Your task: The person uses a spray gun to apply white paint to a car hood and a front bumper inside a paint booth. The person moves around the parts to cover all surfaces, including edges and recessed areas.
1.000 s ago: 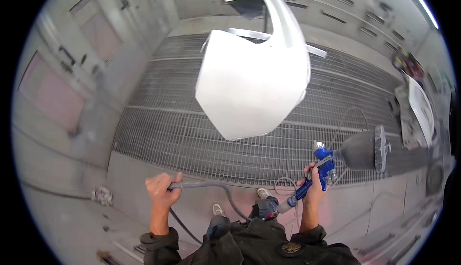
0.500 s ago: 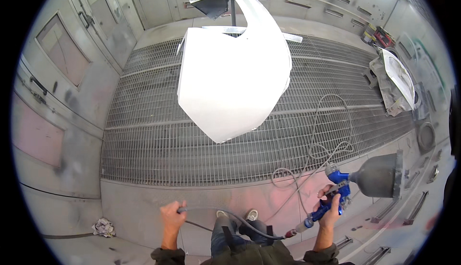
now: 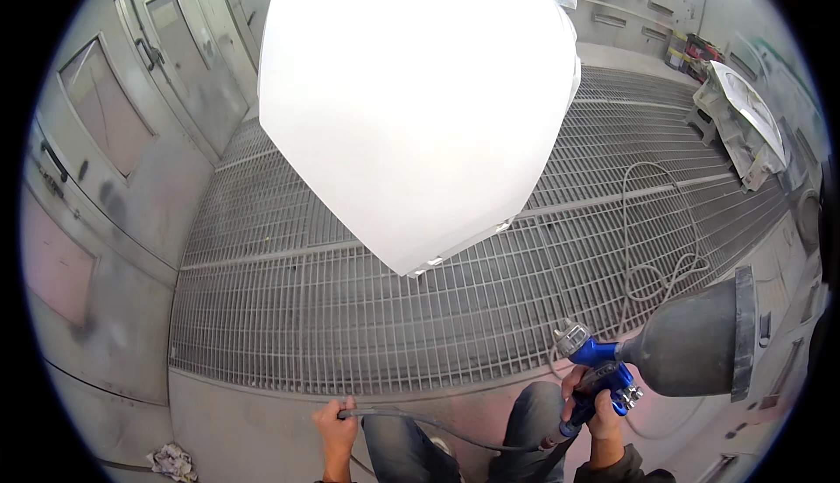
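A blue spray gun (image 3: 602,369) is held in my right hand (image 3: 597,409), its fingers wrapped round the grip and trigger area. The gun is tilted, with its nozzle toward the upper left and its big dark grey cup (image 3: 691,343) lying off to the right. From the bottom of the grip a grey air hose (image 3: 437,419) runs left across my legs. My left hand (image 3: 336,426) is closed round that hose. Ahead of both hands a large white car body panel (image 3: 411,115) is held up above the floor, apart from the gun. Its top is cut off by the picture's edge.
Metal grating (image 3: 280,325) covers the floor under the panel. More thin hose (image 3: 652,168) lies coiled on it at right. Another white panel (image 3: 739,124) leans on a stand by the right wall. Crumpled paper (image 3: 172,462) lies at lower left, near grey doors (image 3: 109,107).
I have stepped closer to the white panel, which now looms larger. The gun has shifted left relative to me, and my left hand still grips the hose.
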`<state>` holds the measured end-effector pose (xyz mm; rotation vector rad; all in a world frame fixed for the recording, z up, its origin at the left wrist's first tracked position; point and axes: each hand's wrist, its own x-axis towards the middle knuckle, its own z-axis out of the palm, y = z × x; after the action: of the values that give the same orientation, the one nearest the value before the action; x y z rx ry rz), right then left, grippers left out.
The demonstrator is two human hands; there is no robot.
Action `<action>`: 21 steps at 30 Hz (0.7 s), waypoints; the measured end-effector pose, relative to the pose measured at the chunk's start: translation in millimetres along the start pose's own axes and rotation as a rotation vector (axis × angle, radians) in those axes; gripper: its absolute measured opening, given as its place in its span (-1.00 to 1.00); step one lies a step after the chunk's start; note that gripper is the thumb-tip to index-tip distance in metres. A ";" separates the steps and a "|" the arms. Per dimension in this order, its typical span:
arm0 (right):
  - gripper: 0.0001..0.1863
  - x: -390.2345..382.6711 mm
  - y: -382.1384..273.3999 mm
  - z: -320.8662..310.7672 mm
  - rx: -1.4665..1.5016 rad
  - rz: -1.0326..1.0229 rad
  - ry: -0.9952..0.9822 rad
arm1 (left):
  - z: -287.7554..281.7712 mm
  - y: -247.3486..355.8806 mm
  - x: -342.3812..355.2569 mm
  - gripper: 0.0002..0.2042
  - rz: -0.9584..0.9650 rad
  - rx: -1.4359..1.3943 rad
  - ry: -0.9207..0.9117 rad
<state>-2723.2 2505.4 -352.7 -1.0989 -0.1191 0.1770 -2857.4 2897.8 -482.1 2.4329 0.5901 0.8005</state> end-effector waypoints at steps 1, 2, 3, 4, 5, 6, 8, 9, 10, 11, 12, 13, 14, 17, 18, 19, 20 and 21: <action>-0.35 0.2 20.2 -6.8 0.015 -0.005 -0.015 | 14.6 -14.2 -6.3 -0.67 -0.037 -0.017 0.030; -0.34 1.3 40.8 -14.0 0.032 -0.011 -0.032 | 27.8 -29.0 -12.7 -0.67 -0.073 -0.033 0.062; -0.34 0.1 58.2 -24.8 0.030 -0.020 -0.036 | 38.7 -41.2 -24.1 -0.68 -0.122 -0.053 0.083; -0.34 -0.5 76.4 -37.8 0.030 -0.030 -0.041 | 50.0 -54.4 -34.7 -0.68 -0.122 -0.059 0.106; -0.33 -1.3 92.8 -47.2 0.032 -0.042 -0.048 | 61.6 -68.0 -44.6 -0.67 -0.121 -0.065 0.131; -0.38 -1.5 99.5 -46.1 0.030 -0.068 -0.008 | 65.2 -78.6 -53.8 -0.67 -0.122 -0.063 0.152; -0.42 5.4 111.1 -50.1 0.001 -0.113 0.029 | 70.6 -96.6 -75.6 -0.66 -0.107 0.003 0.171; -0.44 9.4 108.8 -53.2 -0.023 -0.135 0.060 | 72.5 -98.6 -81.1 -0.65 -0.101 0.027 0.169; -0.51 17.3 105.3 -58.0 -0.087 -0.133 0.024 | 67.3 -95.3 -89.6 -0.65 -0.121 0.033 0.181; -0.59 25.3 102.3 -63.1 -0.117 -0.073 0.065 | 61.2 -90.3 -95.9 -0.64 -0.142 0.040 0.194; -0.59 35.4 97.7 -57.2 -0.194 -0.144 0.151 | 59.1 -83.2 -103.4 -0.63 -0.168 0.035 0.196; -0.60 47.5 94.5 -47.6 -0.261 -0.216 0.220 | 54.5 -78.1 -109.9 -0.63 -0.186 0.020 0.214; -0.60 55.9 88.3 -37.8 -0.259 -0.217 0.195 | 52.4 -74.4 -115.0 -0.63 -0.205 -0.002 0.239; -0.60 72.2 78.6 -16.4 -0.220 -0.189 0.045 | 46.5 -64.5 -129.0 -0.64 -0.220 0.053 0.284; -0.59 72.3 79.7 -12.7 -0.201 -0.150 -0.042 | 43.4 -63.4 -131.3 -0.65 -0.216 0.095 0.288; -0.58 71.3 80.1 -9.6 -0.183 -0.111 -0.127 | 42.4 -68.1 -135.4 -0.67 -0.222 0.116 0.250; -0.54 67.9 79.2 -6.5 -0.155 -0.055 -0.217 | 42.9 -76.2 -141.1 -0.68 -0.227 0.135 0.209; -0.51 63.1 84.2 -5.0 -0.120 0.010 -0.249 | 38.4 -71.6 -136.2 -0.69 -0.226 0.154 0.158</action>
<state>-2667.5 2551.0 -429.7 -1.1945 -0.3502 0.3187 -2949.7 2867.6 -607.4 2.3952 1.0014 0.8839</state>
